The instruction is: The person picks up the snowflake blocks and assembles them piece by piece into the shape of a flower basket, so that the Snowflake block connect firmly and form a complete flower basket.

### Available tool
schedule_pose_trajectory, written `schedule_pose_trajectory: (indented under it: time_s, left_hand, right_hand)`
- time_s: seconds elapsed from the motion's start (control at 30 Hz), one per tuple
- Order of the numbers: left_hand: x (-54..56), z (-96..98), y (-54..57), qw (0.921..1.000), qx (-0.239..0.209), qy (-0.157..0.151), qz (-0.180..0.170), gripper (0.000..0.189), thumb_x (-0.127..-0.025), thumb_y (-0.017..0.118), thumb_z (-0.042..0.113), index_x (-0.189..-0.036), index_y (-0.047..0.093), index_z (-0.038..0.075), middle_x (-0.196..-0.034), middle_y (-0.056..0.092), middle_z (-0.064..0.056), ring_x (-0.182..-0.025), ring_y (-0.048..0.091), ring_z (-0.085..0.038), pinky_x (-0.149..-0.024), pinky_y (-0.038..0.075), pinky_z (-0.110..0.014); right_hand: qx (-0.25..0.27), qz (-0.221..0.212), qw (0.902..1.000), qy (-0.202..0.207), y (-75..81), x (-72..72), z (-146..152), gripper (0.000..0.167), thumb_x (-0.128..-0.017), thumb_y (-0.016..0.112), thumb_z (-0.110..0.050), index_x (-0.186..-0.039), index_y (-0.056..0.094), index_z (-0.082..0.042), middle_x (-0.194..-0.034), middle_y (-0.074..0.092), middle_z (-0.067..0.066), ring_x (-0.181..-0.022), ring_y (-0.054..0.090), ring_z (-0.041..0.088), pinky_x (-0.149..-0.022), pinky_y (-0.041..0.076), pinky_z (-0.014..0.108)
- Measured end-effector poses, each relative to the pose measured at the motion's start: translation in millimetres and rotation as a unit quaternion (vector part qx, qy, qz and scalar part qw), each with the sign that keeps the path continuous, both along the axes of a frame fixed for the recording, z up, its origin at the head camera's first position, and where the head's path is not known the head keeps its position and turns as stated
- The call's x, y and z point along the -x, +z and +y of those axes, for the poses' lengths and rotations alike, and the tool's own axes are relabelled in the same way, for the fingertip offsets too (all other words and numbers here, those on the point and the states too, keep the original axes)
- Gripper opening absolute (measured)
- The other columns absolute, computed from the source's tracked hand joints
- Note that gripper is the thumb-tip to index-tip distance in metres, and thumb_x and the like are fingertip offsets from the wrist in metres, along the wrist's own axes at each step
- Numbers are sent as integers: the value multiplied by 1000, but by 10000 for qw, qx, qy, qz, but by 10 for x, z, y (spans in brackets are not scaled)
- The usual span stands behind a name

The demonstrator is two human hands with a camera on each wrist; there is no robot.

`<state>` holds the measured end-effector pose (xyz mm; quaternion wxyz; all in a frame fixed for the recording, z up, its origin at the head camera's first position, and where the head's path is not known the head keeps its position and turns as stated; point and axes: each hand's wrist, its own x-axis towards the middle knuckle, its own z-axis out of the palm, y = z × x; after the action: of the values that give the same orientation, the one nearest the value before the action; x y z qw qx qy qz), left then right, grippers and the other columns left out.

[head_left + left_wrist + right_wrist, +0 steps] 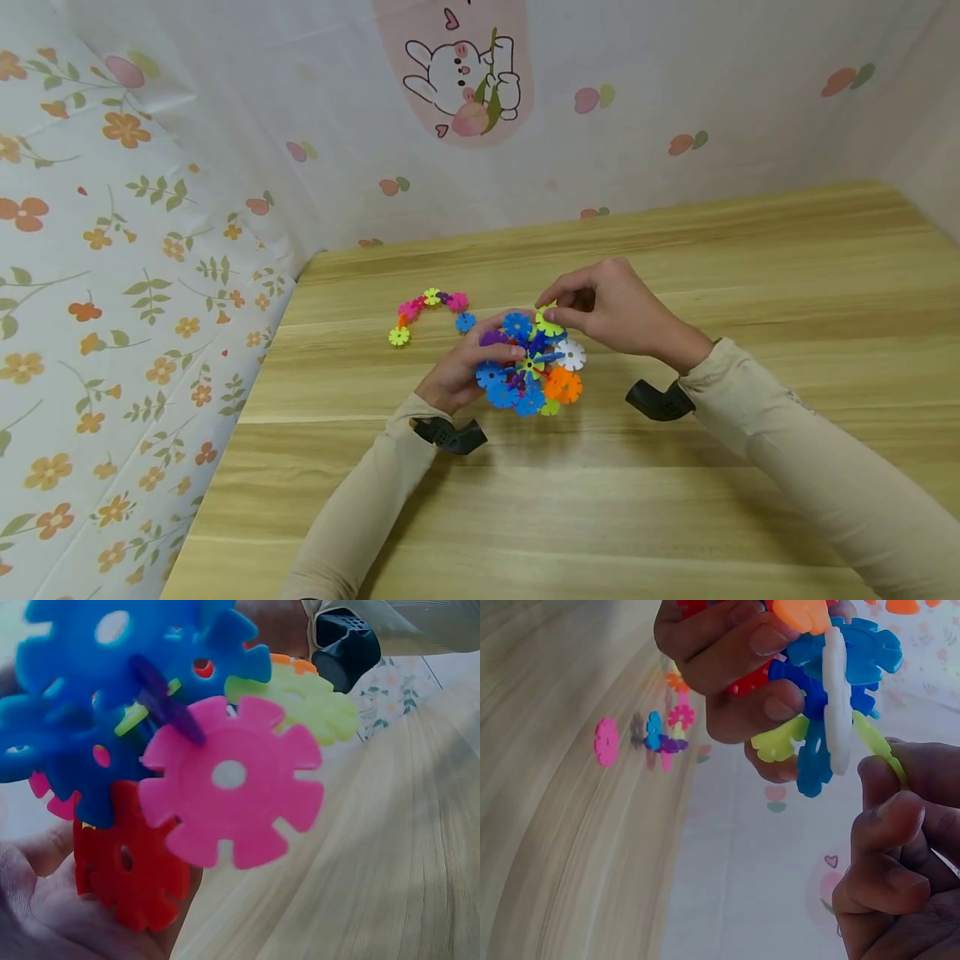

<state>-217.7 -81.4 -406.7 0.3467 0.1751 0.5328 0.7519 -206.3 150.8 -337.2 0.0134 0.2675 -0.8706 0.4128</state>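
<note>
In the head view my left hand [456, 373] grips a round cluster of interlocking snowflake discs [530, 400], mostly blue with orange, white, purple and yellow-green ones. The left wrist view shows a pink disc [262, 750] on the cluster's near side and a red disc [154, 862] against the palm. At the cluster's far right edge, my right hand [626, 308] pinches a yellow-green disc [550, 322] between thumb and fingertips. The right wrist view has this yellow-green disc [881, 752] edge-on, its inner end at the blue discs beside a white disc [837, 705].
A curved chain of joined discs [408, 311], pink, orange, yellow and purple, lies on the wooden table [585, 517] behind the left hand. A blue disc [465, 322] sits at its right end. Patterned cloth [330, 125] hangs behind and left of the table. Black mounts [660, 402] sit at both wrists.
</note>
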Motion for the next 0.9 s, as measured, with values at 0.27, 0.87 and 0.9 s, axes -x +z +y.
schedule_pose_trajectory:
  time_s: [0.27, 0.87, 0.9]
  left_hand:
    - [9, -3, 9, 9993, -239, -275, 46, 44, -88, 62, 8, -129, 53, 19, -118, 62, -3, -104, 66, -15, -88, 60, -30]
    - [-2, 10, 6, 9974, -401, -410, 429, 64, -79, 83, 14, -134, 52, 17, -98, 73, 1, -86, 69, -13, -78, 60, -27]
    - [-7, 17, 6, 9976, -385, -350, 447, 61, -79, 81, 11, -133, 53, 17, -96, 73, 1, -85, 69, -13, -77, 60, -26]
  right_hand:
    - [50, 68, 9999, 121, 46, -59, -11, 9, -90, 73, -8, -97, 79, -10, -73, 72, 0, -55, 56, 9, -54, 47, 23]
    - [253, 646, 9976, 36, 146, -224, -121, 9, -84, 78, -3, -83, 72, -8, -62, 65, -3, -50, 54, 3, -52, 49, 21]
    - [257, 648, 9976, 23, 141, -228, -125, 9, -84, 78, -3, -83, 71, -8, -61, 64, -3, -50, 54, 3, -51, 48, 21]
